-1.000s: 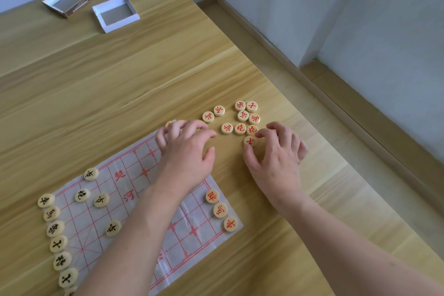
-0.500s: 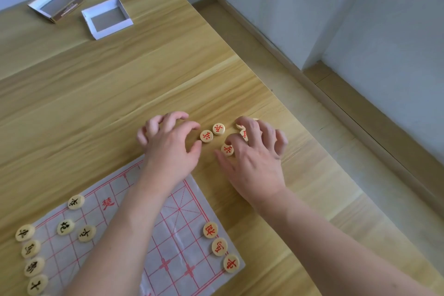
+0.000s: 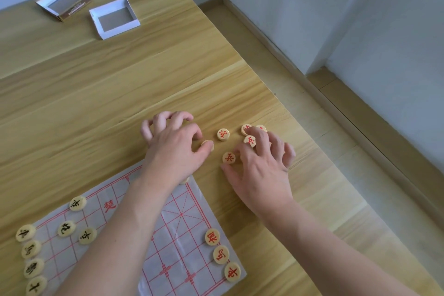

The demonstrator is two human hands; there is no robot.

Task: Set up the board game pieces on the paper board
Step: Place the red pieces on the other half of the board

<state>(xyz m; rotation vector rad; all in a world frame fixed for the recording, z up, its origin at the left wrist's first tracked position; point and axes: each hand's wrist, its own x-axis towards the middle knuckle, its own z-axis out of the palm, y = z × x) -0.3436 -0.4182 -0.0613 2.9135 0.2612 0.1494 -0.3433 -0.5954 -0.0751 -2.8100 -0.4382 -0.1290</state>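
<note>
Wooden discs sat under both hands: my left hand (image 3: 176, 145) had curled its fingers and pinched one piece (image 3: 207, 144) with the thumb, while my right hand (image 3: 260, 163) spread over the red-marked pieces (image 3: 223, 134) on the table (image 3: 96, 103). A second before, both hovered nearer the paper board (image 3: 177, 235); reaching farther meant gathering, not placing. Three red pieces (image 3: 220, 254) already lined its right edge.

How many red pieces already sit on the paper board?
3, in a row along the board's right edge: one farthest, one in the middle, one at the near corner. The left arm may hide more.
</note>
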